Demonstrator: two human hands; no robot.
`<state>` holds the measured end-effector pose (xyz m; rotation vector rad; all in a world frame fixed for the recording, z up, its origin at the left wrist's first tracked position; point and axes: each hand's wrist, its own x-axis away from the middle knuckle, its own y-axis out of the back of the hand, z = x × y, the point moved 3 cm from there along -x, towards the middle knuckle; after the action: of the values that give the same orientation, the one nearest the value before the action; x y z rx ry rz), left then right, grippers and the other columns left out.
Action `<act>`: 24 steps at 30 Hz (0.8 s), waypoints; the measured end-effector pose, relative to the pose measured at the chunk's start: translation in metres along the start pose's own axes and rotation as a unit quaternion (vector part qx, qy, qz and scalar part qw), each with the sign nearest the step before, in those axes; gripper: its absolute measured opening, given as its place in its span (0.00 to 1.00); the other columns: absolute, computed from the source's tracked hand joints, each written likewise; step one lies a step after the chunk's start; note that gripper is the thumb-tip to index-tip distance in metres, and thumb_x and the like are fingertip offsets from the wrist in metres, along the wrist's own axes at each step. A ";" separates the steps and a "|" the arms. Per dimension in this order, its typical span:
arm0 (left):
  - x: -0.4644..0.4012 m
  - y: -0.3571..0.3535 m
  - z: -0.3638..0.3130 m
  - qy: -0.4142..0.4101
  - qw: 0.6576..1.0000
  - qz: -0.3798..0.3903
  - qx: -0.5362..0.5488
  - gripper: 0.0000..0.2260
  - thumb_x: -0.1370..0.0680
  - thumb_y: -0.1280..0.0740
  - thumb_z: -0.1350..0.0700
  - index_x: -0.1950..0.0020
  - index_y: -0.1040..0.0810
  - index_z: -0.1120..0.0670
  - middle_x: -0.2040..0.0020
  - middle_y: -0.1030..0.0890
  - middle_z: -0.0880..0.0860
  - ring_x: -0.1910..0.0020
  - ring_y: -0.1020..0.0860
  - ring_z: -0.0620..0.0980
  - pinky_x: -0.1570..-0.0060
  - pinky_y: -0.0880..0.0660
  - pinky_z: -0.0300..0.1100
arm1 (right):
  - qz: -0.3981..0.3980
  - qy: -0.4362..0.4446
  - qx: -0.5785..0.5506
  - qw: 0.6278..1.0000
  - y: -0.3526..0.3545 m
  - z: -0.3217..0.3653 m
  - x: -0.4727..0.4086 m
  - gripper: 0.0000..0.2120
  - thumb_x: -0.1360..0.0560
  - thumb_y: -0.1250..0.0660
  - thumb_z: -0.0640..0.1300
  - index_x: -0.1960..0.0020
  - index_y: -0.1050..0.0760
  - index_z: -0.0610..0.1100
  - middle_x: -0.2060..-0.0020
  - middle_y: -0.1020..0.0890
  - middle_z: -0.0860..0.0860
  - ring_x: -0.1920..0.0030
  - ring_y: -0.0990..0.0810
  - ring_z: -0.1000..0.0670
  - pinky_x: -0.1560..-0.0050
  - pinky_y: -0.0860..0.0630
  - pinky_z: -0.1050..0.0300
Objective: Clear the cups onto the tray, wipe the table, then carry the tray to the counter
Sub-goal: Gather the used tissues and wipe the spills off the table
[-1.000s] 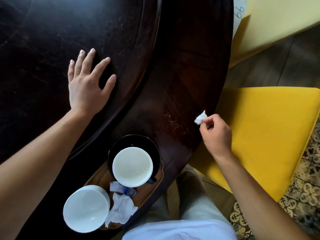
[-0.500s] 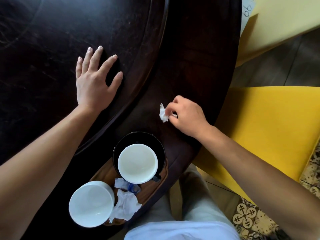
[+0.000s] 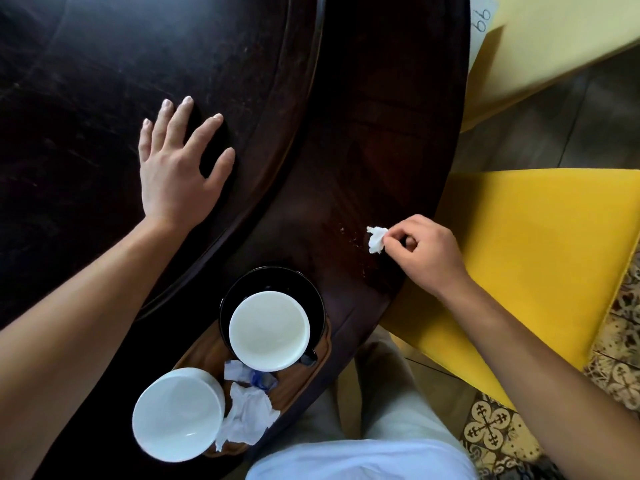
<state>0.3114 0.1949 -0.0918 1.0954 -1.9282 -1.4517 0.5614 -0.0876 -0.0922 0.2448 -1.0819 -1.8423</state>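
Both cups already sit on the tray (image 3: 313, 370) at the near rim of the tabletop (image 3: 363, 150): one white cup (image 3: 269, 330) on a black saucer (image 3: 242, 289) at the tray's far end, the other white cup (image 3: 178, 414) at its near end, overhanging the tray's edge, with crumpled napkins (image 3: 247, 414) between them. The step in hand therefore looks like the wiping. The right hand (image 3: 427, 254) has its grip pinched shut on a small wad of white tissue (image 3: 376, 240), held at the tabletop just beside a scatter of pale crumbs or droplets (image 3: 349, 237); whether the wad touches the wood cannot be told. The left hand (image 3: 180, 168) lies flat, its grip spread apart and holding nothing, on the raised round inner panel (image 3: 104, 98) of the tabletop, well apart from the tray. The next move probably calls for dragging the wad across the specks toward the near edge or gathering them into it, with light pressure, since so small a wad covers little ground at a time. There is open, bare wood on the outer ring between the specks and the saucer, and more beyond toward the far side, so the sweep has room. The table's edge runs close under the right wrist, with a yellow seat (image 3: 536, 254) just beyond it, where swept crumbs could fall. The tray itself stands near the rim in front of the person's lap, so the later lift will want both hands.
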 end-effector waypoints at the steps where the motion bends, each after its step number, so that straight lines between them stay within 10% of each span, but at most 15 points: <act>1: 0.000 0.000 0.000 -0.001 1.000 0.000 0.001 0.23 0.16 0.40 0.40 0.22 0.29 0.45 0.17 0.38 0.53 0.16 0.45 0.55 0.18 0.53 0.55 | -0.002 0.005 0.013 1.000 -0.006 0.001 0.000 0.06 0.27 0.30 0.52 0.60 0.20 0.51 0.61 0.20 0.56 0.65 0.23 0.54 0.63 0.24 0.53; 24: 0.001 0.000 0.000 -0.001 1.000 -0.003 0.001 0.23 0.16 0.40 0.40 0.22 0.29 0.45 0.17 0.38 0.53 0.17 0.45 0.56 0.18 0.53 0.55 | -0.046 0.022 0.097 0.994 -0.037 -0.005 0.076 0.11 0.30 0.22 0.41 0.49 0.19 0.48 0.56 0.19 0.54 0.58 0.22 0.53 0.63 0.24 0.59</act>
<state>0.3109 0.1938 -0.0923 1.1026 -1.9297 -1.4550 0.5009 -0.1460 -0.1033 0.4534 -1.2383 -1.8055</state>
